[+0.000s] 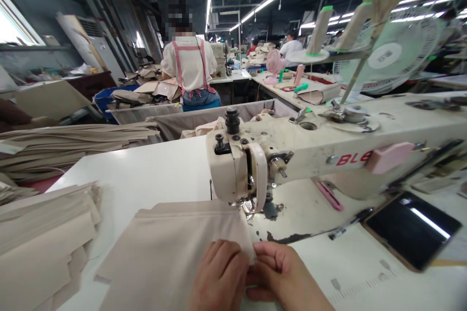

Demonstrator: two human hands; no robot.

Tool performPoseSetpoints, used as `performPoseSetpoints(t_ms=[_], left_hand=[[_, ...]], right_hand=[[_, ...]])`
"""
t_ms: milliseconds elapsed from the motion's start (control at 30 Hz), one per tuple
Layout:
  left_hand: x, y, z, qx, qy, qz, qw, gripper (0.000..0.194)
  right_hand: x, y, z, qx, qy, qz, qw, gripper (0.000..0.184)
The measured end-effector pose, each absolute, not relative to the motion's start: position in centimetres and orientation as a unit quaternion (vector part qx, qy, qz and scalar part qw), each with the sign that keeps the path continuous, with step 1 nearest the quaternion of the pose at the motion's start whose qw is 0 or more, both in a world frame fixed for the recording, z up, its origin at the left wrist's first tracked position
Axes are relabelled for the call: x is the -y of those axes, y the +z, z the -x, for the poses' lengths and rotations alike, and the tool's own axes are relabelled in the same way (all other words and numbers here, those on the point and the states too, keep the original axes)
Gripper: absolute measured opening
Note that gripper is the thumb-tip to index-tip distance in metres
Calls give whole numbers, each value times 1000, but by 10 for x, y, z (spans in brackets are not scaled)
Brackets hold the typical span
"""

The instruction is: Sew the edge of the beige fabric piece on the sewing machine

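A beige fabric piece (171,248) lies on the white sewing table (153,170), its far right corner under the head of the cream sewing machine (292,150). My left hand (219,277) rests on the fabric's near right edge with fingers curled. My right hand (284,272) pinches that same edge, just in front of the presser foot (250,209). The two hands touch each other.
A stack of cut beige pieces (40,238) lies at the left, more piles (65,143) behind it. A dark phone (412,228) lies at the right. A person in a white shirt (189,70) sits ahead, back turned. A fan (390,56) stands behind the machine.
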State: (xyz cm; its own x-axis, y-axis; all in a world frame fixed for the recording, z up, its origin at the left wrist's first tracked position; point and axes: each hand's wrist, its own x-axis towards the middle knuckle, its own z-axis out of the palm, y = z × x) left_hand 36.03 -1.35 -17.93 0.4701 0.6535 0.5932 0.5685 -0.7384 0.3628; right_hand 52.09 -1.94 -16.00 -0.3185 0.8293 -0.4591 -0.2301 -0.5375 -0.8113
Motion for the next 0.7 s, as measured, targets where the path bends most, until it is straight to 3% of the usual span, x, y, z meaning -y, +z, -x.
performPoseSetpoints(t_ms=[300, 700], left_hand=[[14, -169, -361, -314, 381, -870, -11, 20], [13, -156, -367, -312, 388, -860, -115, 28]], right_hand=[[22, -155, -527, 345, 755, 444, 337, 53], [20, -159, -530, 243, 806, 385, 378, 34]])
